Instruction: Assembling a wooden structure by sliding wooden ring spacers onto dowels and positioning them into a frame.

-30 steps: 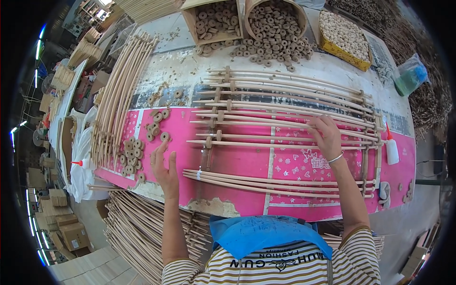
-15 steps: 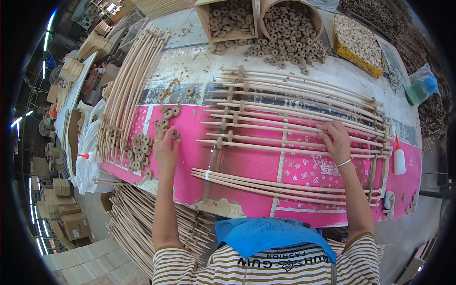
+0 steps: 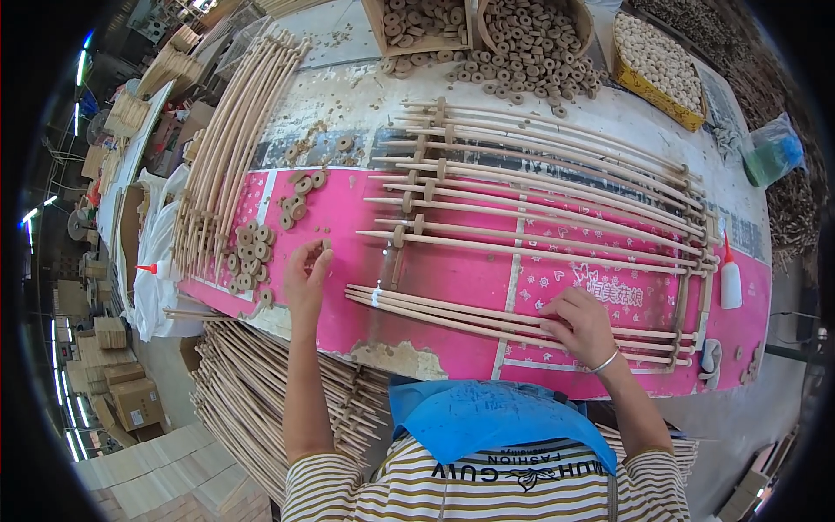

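My left hand (image 3: 306,274) is above the pink sheet (image 3: 344,200), its fingertips pinching a small brown wooden ring (image 3: 327,244), seen nearly edge-on. Beside it lies a loose pile of wooden rings (image 3: 250,254), with a few more trailing away from me. My right hand (image 3: 584,329) is at the near group of slim wooden rods (image 3: 452,315), thumb and fingers closed around one of them; the exact grip is partly hidden. Farther off, a row of rods (image 3: 513,244) lies side by side, each bearing a ring near its left end.
A wooden box (image 3: 377,22) and a round tub (image 3: 591,39) spill rings at the back. A yellow tray (image 3: 657,94) holds pale balls. Red-tipped glue bottles (image 3: 731,283) stand at both sides. More rods (image 3: 235,139) are stacked at left, others (image 3: 270,383) below the table edge.
My right hand has come down and left, from the far row to the near group of rods. My left hand has moved slightly away from the pile with a ring.
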{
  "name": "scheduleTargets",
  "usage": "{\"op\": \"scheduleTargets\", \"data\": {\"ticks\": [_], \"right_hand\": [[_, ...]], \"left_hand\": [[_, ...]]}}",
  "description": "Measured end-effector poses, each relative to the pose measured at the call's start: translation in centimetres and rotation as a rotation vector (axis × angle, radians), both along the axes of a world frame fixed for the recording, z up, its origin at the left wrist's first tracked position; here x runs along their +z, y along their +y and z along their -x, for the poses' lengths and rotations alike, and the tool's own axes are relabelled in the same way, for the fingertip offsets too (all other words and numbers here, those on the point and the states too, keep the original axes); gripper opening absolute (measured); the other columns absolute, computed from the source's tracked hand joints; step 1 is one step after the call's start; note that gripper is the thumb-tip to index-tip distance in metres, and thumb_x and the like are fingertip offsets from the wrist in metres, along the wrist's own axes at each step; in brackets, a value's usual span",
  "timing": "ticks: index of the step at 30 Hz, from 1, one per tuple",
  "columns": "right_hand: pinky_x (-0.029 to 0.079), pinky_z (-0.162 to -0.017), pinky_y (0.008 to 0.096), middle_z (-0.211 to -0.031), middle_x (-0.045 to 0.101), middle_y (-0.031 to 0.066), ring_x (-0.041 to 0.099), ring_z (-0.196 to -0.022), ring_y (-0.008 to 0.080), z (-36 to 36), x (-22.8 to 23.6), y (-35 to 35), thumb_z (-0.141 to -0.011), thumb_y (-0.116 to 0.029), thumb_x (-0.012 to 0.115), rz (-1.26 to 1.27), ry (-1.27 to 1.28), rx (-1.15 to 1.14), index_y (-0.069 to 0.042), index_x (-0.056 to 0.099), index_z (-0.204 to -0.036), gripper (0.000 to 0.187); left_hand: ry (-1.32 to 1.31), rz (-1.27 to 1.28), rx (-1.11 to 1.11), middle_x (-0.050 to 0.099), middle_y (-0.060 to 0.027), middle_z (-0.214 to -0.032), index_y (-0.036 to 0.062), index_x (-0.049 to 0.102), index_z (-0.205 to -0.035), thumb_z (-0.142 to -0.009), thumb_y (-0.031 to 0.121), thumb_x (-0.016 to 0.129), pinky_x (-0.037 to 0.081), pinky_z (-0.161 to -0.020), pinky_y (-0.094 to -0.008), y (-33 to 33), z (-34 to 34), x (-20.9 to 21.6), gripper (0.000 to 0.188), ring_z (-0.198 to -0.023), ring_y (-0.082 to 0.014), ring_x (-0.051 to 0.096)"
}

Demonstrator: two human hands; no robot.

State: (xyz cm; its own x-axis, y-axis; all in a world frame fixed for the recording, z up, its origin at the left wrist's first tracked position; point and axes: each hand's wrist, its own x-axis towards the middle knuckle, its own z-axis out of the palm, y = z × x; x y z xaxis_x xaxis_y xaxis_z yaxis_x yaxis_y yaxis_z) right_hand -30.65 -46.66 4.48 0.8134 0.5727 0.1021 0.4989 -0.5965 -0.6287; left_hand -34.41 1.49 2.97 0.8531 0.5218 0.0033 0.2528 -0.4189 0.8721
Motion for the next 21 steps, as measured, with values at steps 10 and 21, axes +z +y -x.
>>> {"op": "scheduleTargets", "data": {"ticks": [10, 21], "right_hand": [[0.052, -0.071, 0.0405, -0.09, 0.063, 0.0102, 0.064, -0.083, 0.0291, 0.6, 0.8, 0.2, -0.088, -0.011, 0.077, -0.041, 0.024, 0.0, -0.004, 0.068, -0.093, 0.013], [0.056, -0.067, 0.034, -0.092, 0.065, 0.0112, 0.069, -0.077, 0.0244, 0.3, 1.6, 0.2, -0.09, -0.002, 0.076, -0.195, 0.098, -0.076, 0.0, 0.071, -0.098, 0.01]], "left_hand": [[0.059, 0.273, 0.065, 0.069, 0.0057, -0.099, 0.0052, 0.072, -0.124, -0.103, 0.026, 0.072, 0.045, -0.078, -0.022, -1.2, 3.9, 0.8, 0.03, -0.09, -0.0031, 0.059], [0.034, 0.499, 0.028, 0.068, 0.0051, -0.095, 0.0095, 0.074, -0.116, -0.109, 0.037, 0.064, 0.045, -0.075, -0.0221, -2.7, 3.5, 1.9, 0.03, -0.087, -0.0038, 0.059]]}}
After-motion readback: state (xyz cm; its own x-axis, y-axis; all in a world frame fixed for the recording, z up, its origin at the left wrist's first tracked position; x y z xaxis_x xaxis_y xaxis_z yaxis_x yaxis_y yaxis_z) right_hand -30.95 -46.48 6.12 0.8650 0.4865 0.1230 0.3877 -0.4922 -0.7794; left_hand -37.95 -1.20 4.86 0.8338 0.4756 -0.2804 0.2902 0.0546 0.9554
